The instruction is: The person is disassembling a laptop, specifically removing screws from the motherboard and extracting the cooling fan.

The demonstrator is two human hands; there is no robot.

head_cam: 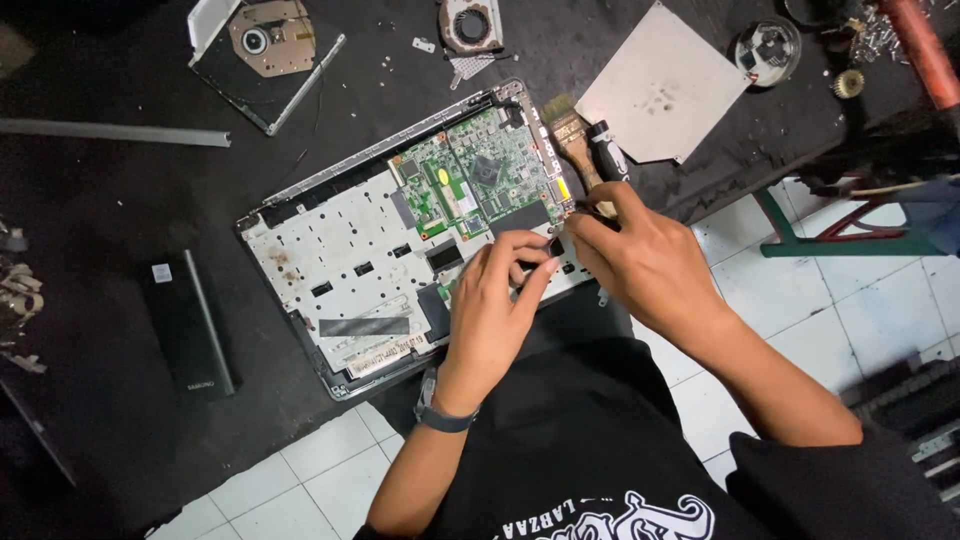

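left hand (495,305) and right hand (635,255) pinch a small dark part (555,244) at the opened laptop chassis's (330,260) right edge; green motherboard (470,180) bared, fan (470,25) already out, reassembly appears undone.

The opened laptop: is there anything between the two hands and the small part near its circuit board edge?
Nothing visible does. The left hand and right hand already meet at a small dark part on the opened laptop, beside the green circuit board. The paintbrush lies just behind the right hand, not between them.
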